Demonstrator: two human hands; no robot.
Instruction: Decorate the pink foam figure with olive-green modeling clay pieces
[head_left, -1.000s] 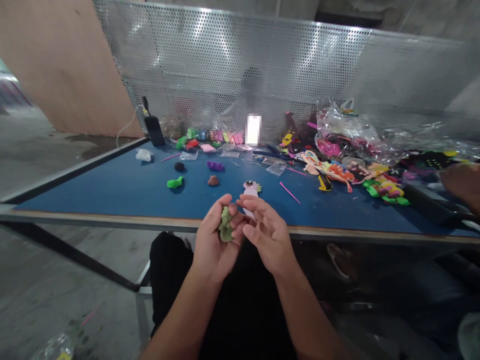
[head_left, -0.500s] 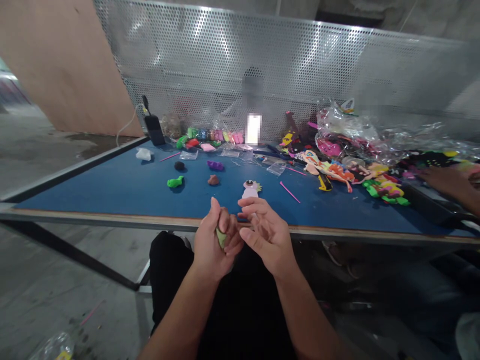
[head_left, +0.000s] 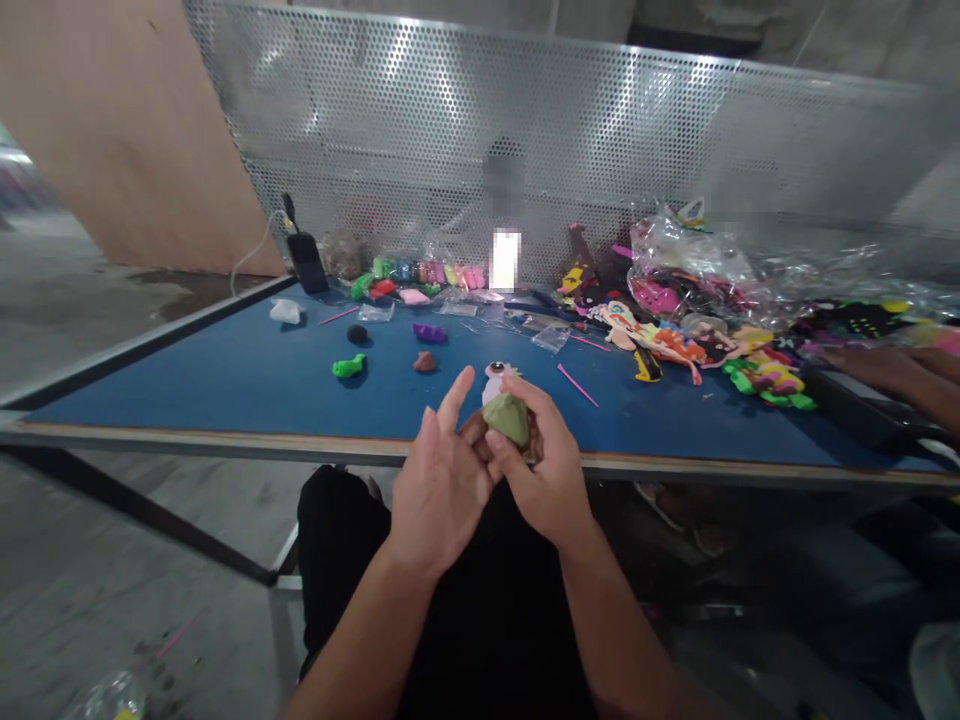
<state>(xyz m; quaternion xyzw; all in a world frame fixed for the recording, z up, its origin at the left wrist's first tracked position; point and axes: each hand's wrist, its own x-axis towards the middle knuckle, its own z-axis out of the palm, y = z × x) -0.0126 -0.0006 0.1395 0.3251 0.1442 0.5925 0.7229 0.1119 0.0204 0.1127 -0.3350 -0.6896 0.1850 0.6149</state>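
An olive-green lump of clay (head_left: 508, 419) is gripped between the thumb and fingers of my right hand (head_left: 549, 465), over the table's front edge. My left hand (head_left: 442, 485) is beside it, palm up with its fingers apart, its fingertips close to the right hand's. Just behind the lump a pale pink figure (head_left: 495, 378) with one large eye lies on the blue table (head_left: 225, 385), partly hidden. Further left lie a brown lump (head_left: 424, 361), a purple piece (head_left: 429, 332), a green piece (head_left: 349, 366) and a black lump (head_left: 357, 333).
A pink stick (head_left: 577, 385) lies right of the figure. Colourful clay pieces (head_left: 652, 340) and clear plastic wrapping (head_left: 697, 250) are heaped at the right. Another person's hand (head_left: 885, 370) is at the far right. A perforated metal panel (head_left: 420, 130) stands behind the table.
The green lump has passed from my left hand to my right hand. My left hand has opened, and my right fingers have closed round the lump.
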